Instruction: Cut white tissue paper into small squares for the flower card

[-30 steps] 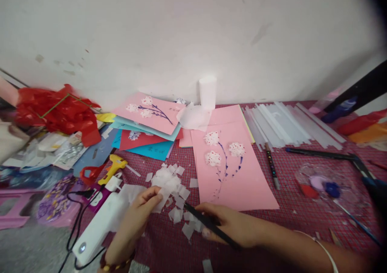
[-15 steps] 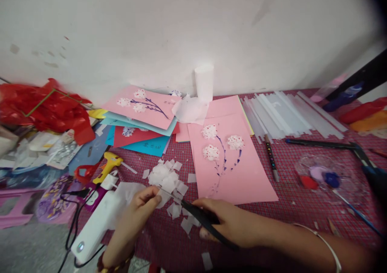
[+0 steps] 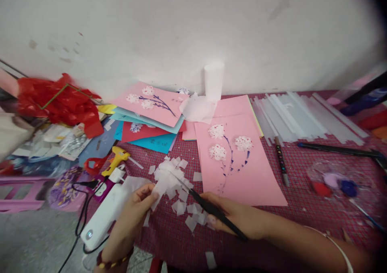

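Between the thumb and fingers of my left hand [image 3: 136,203] is a strip of thin white paper [image 3: 159,189], reaching up toward the pile. My right hand [image 3: 232,214] grips black-handled scissors [image 3: 208,207], their blades pointing away to the upper left. The blade tips lie over a heap of small white paper squares [image 3: 168,171], close to the strip; I cannot tell if they touch it. More loose squares are scattered just below the heap. Right of it lies a pink sheet [image 3: 250,184] with three white-and-red flower heads and painted purple stems.
A stack of coloured cards [image 3: 161,142] and a white paper roll [image 3: 214,81] stand by the wall. On the left are a yellow glue gun [image 3: 116,160], a white power strip [image 3: 101,218] and a red plastic bag [image 3: 60,103]. Translucent strips [image 3: 290,117] and a paint palette [image 3: 320,172] occupy the right.
The view has swung slightly left. The scissor blades have moved up and away from my left fingers, and a longer piece of the paper strip now shows in my left hand.
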### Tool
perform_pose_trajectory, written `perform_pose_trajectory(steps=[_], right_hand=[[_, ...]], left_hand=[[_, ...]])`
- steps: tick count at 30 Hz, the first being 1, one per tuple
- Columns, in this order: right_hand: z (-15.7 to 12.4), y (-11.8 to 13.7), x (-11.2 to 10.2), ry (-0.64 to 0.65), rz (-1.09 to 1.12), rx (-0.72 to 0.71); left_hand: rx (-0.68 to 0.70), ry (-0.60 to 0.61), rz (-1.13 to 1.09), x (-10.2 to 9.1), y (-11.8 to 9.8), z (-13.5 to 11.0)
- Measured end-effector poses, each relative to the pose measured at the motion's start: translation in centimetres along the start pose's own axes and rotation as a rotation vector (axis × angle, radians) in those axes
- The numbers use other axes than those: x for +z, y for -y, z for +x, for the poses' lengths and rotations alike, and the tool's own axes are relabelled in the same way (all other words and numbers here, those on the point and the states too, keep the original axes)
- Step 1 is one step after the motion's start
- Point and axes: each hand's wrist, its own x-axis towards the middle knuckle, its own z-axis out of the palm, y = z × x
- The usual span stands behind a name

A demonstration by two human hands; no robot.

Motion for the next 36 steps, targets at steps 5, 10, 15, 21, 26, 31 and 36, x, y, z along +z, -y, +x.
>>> perform_pose_trajectory(steps=[5, 10, 15, 21, 26, 31, 36], right_hand=[[0.0, 0.9, -0.1, 0.046, -0.036, 0.046], [0.3, 1.3, 0.2, 0.064, -0.078, 0.091], [0.5, 0.8, 0.1, 0.067, -0.098, 0.065], [0.6, 1.2, 0.5, 0.073, -0.074, 0.092], [0.3, 2.1, 0.9, 0.038, -0.073, 0.12], [0.2, 1.7, 1.0, 0.033, 0.015, 0.085], [0.4, -0.1, 1.3, 0.1, 0.494, 0.076]], left_hand=[[0.147, -0.066, -0.095, 0.7, -0.8, 0.4], [0.107, -0.047, -0.12, 2.0, -1.1, 0.5], [0.057, 0.01, -0.189, 1.9, 0.1, 0.6], [-0.007, 0.098, -0.284, 2.2, 0.7, 0.3], [0.005, 0.126, -0.248, 2.4, 0.5, 0.0], [0.03, 0.124, -0.191, 2.3, 0.4, -0.2], [0.082, 0.143, -0.137, 2.3, 0.5, 0.0]])
